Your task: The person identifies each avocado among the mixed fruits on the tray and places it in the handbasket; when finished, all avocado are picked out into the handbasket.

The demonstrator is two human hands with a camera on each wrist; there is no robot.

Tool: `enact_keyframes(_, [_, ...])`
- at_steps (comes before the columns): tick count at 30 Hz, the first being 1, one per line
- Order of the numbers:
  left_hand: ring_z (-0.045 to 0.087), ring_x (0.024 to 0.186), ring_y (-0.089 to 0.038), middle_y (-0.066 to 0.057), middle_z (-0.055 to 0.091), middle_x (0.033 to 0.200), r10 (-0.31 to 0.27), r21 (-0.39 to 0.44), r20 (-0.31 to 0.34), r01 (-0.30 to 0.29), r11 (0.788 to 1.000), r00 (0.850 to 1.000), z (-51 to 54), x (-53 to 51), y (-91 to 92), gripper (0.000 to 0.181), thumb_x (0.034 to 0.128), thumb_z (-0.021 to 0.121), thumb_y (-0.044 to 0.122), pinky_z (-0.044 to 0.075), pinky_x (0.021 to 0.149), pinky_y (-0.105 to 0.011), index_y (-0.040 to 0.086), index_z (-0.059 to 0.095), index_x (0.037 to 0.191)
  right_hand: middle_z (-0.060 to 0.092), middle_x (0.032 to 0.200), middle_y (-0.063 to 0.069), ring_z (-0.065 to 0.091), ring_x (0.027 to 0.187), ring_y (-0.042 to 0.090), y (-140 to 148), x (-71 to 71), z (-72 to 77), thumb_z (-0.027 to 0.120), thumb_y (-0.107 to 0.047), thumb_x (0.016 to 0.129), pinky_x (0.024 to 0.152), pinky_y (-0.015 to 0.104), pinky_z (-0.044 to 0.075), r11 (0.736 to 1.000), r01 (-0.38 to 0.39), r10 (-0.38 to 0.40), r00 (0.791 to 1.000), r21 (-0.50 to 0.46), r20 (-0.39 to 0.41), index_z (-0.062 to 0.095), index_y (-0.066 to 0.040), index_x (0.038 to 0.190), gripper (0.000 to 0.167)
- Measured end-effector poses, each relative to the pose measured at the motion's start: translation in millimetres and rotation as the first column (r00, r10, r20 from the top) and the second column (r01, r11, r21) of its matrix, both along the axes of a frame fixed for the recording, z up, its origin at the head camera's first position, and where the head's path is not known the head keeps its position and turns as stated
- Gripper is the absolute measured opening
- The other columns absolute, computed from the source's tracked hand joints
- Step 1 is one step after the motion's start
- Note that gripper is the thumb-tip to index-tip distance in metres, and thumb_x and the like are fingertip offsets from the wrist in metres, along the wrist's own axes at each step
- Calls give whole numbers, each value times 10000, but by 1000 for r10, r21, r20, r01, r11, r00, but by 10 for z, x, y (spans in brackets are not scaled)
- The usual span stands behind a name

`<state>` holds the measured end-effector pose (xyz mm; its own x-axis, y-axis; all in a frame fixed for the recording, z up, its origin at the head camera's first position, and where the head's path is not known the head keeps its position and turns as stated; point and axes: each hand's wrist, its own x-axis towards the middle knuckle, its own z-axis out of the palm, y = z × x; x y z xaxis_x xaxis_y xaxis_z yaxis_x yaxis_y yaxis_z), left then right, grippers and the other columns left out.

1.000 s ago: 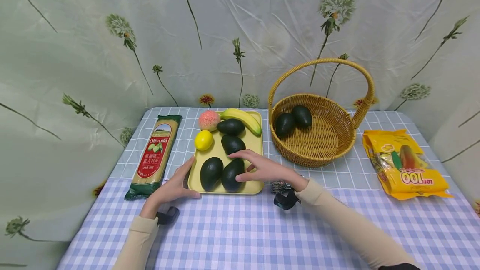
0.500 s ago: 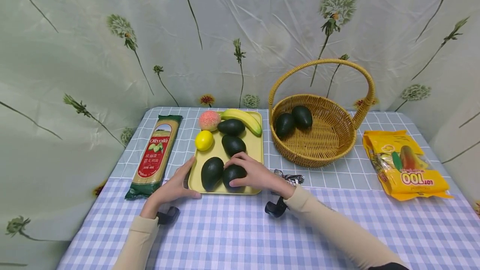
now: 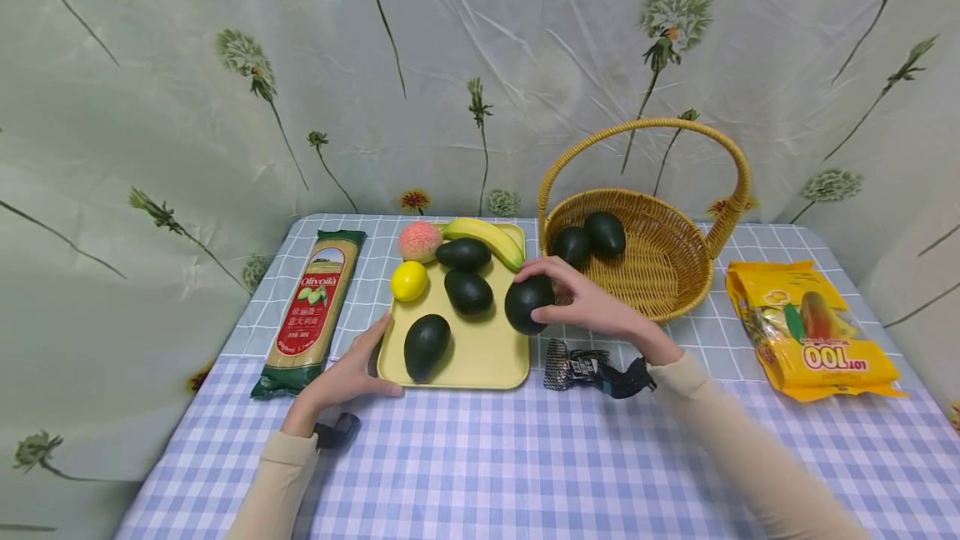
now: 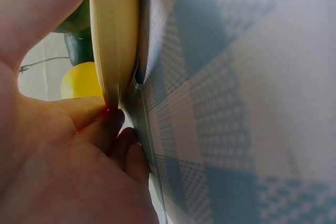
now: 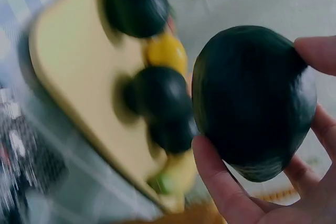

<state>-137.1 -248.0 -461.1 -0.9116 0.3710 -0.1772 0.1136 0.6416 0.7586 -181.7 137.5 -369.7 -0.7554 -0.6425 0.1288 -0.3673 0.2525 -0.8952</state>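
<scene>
Right hand (image 3: 585,305) is gripping avocado (image 3: 527,307) beside right rim of yellow tray (image 3: 487,352), basket (image 3: 678,244) is standing close beyond, black packet (image 3: 572,366) is lying nearer, spread left hand (image 3: 347,380) is touching left rim.

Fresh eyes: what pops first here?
Probably the tall-handled golden wicker basket, right of centre in the head view, two dark green oval avocados inside. Then the dark green rounded avocado gripped by the right hand, seen against the right edge of the pale yellow rectangular tray. Far right, a bright yellow fruit-printed packet also stands out.
</scene>
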Motion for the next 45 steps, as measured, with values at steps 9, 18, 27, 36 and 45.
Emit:
enact_keyframes(9, [95,1410,-405,-181,88,1579,6,1,8,-6,1000,1000,23,2,13,1185,688,850,356,109,1100,-602,43,82,1535,317,1465,121,337,1263,314,699,-192,194,621,-130,925,1022,552,292,977,215,-215,976,-6,36,468,-72,1324,431])
enact_keyframes(18, [99,1409,-405,-179,92,1579,5,-3,-1,-5,1000,1000,17,2,7,1181,688,850,352,109,1098,-605,50,86,1536,300,1453,139,327,1244,300,1101,-414,250,623,-137,929,1007,472,330,924,382,-382,923,26,35,416,-35,1388,514])
enact_keyframes(27, [101,1408,-406,-177,94,1579,7,-2,-2,-7,1000,1000,11,1,7,1182,686,852,355,111,1097,-607,53,88,1537,249,1470,227,402,1199,394,1240,-637,274,624,-234,927,1001,469,337,862,483,-500,859,153,107,275,-89,1471,661])
enact_keyframes(36, [98,1409,-408,-179,90,1579,2,7,-3,-2,1000,1000,12,2,10,1184,685,851,356,107,1098,-606,45,88,1535,103,1549,235,42,1411,412,1256,-869,229,594,-160,931,1066,629,162,853,465,-494,866,238,78,312,-32,1467,619])
enact_keyframes(45, [97,1409,-409,-182,83,1579,1,5,0,-1,1000,1000,9,-1,6,1190,684,853,356,107,1100,-601,38,82,1533,192,1505,283,231,1321,443,1299,-982,96,556,-94,933,1039,575,240,857,444,-488,863,262,132,290,5,1475,612])
